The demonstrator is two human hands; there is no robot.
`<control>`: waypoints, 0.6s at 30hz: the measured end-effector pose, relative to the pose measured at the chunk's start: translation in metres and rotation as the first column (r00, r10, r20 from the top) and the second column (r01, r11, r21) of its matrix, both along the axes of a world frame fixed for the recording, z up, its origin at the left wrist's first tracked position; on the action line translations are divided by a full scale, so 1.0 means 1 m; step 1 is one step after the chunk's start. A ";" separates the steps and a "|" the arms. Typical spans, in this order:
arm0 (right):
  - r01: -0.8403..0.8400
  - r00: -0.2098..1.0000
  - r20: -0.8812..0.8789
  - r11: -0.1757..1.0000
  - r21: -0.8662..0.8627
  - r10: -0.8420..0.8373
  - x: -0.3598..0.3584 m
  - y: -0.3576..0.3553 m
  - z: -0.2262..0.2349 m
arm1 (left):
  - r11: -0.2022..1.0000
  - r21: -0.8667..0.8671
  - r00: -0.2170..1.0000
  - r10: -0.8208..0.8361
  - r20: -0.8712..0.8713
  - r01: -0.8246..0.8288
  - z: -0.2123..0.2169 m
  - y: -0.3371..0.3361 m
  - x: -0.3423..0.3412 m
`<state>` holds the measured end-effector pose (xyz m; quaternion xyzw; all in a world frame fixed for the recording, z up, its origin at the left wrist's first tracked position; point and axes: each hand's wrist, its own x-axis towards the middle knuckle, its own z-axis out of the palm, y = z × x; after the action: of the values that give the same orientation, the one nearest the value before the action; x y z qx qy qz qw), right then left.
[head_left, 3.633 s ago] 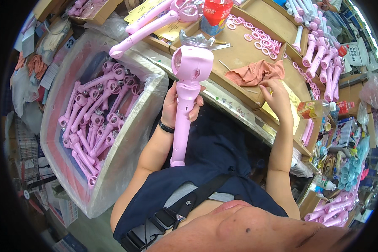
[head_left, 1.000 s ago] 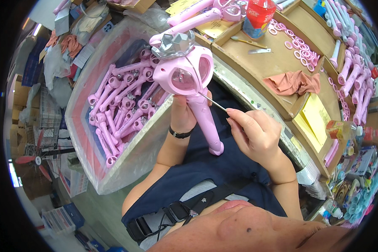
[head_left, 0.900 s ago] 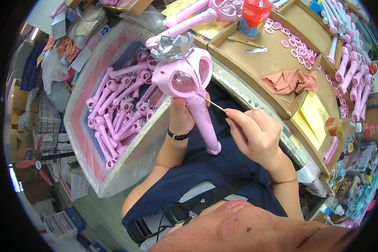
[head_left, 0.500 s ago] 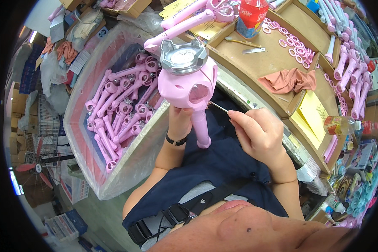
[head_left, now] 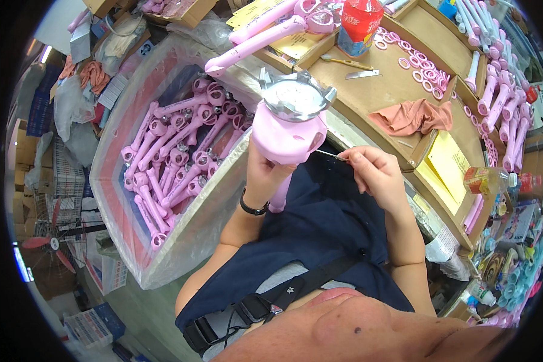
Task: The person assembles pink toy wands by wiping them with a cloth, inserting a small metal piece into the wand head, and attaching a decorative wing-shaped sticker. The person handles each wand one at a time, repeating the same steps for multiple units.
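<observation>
Hands meet at the middle of the view, over a dark blue apron. The left hand point(head_left: 265, 178) is wrapped around the stem of a pink plastic toy point(head_left: 288, 130), holding it upright so its round silver cap faces up (the stem pokes out below the fist). At about three o'clock from the toy, the right hand point(head_left: 374, 175) pinches a thin metal pick point(head_left: 330, 155) between thumb and fingertips, its tip touching the toy's pink head. At nine o'clock sits a large plastic-lined bin point(head_left: 117, 151) filled with more pink toys of the same kind. At one o'clock the wooden workbench point(head_left: 350, 90) carries a rust-coloured rag point(head_left: 413, 116), loose pink rings point(head_left: 425, 69) and a red bottle point(head_left: 359, 24). A yellow paper pad point(head_left: 449, 166) lies at three o'clock.
</observation>
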<state>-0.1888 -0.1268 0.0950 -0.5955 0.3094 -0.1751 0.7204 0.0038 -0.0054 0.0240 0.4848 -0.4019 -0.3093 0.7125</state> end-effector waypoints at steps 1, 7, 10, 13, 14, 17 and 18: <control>-0.007 0.999 0.051 0.999 0.053 0.004 0.000 0.002 -0.003 | 1.000 -0.026 1.000 0.000 0.030 0.001 0.000 -0.001 -0.001; 0.214 0.977 0.110 0.809 -0.547 -0.185 -0.004 0.010 -0.020 | 0.999 -0.027 0.999 0.040 0.037 -0.039 -0.005 -0.002 -0.002; 0.194 0.980 0.095 0.733 -0.652 -0.174 -0.010 0.008 -0.026 | 1.000 -0.019 0.999 0.008 0.045 -0.007 -0.009 -0.001 -0.001; 0.060 0.998 -0.013 0.971 -0.230 -0.065 -0.015 0.003 -0.028 | 0.999 -0.053 1.000 -0.013 -0.005 0.013 -0.013 -0.003 -0.003; 0.021 1.000 -0.006 0.997 -0.080 -0.022 -0.015 0.000 -0.028 | 0.998 -0.064 0.999 -0.018 -0.029 0.016 -0.015 -0.004 -0.003; -0.068 0.997 -0.010 0.971 0.227 0.072 -0.016 -0.005 -0.024 | 0.996 -0.074 0.997 -0.059 -0.039 0.056 -0.017 -0.005 -0.004; -0.088 0.995 -0.016 0.949 0.302 0.098 -0.017 -0.006 -0.022 | 0.996 -0.059 0.997 -0.065 -0.031 0.063 -0.017 -0.006 -0.003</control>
<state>-0.2055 -0.1328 0.0735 -0.4952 0.3151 -0.0826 0.8054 0.0006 -0.0112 0.0065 0.4455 -0.4145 -0.3281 0.7225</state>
